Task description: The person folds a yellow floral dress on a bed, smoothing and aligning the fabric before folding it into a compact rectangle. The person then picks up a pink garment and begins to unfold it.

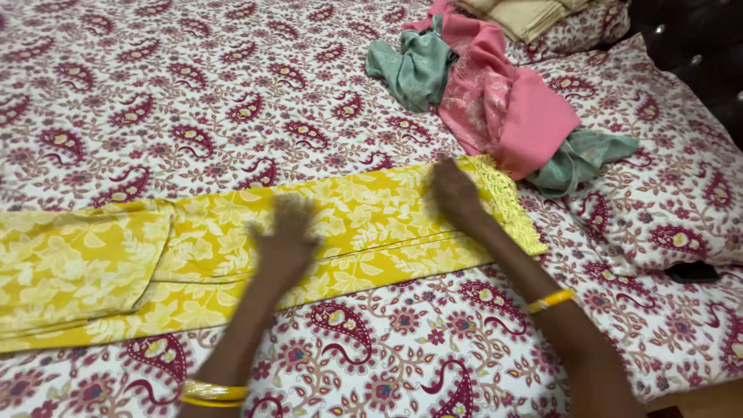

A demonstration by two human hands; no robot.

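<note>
Looking down from my head, I see the yellow floral garment [232, 255] laid flat on the bed [155, 93], folded into a long narrow strip whose long axis runs nearly left to right across the view, rising slightly toward the right. Its lace-trimmed hem [511, 205] points to the right, toward the pillows, while the wider, bunched end sits at the left edge of the picture. My left hand [285, 241] rests open on the middle of the strip, palm down, fingers spread and a little blurred, gripping nothing. My right hand [455, 193] lies flat on the cloth too, just beside the lace hem, fingers loose and pressing rather than grasping. I wear yellow bangles [213, 393] on the left wrist and one yellow bangle [548, 300] on the right. The bed is covered by a white sheet printed with maroon paisley shapes. Beyond the hem, well up and to the right, a pink garment [511, 108] lies crumpled with a grey-green cloth [414, 66] (the two are tangled, so I cannot tell where one ends under the other). At the top edge sits a stack of folded beige fabric [530, 15]. A small dark object [694, 272] lies on the sheet near the right edge; I cannot tell what it is.
</note>
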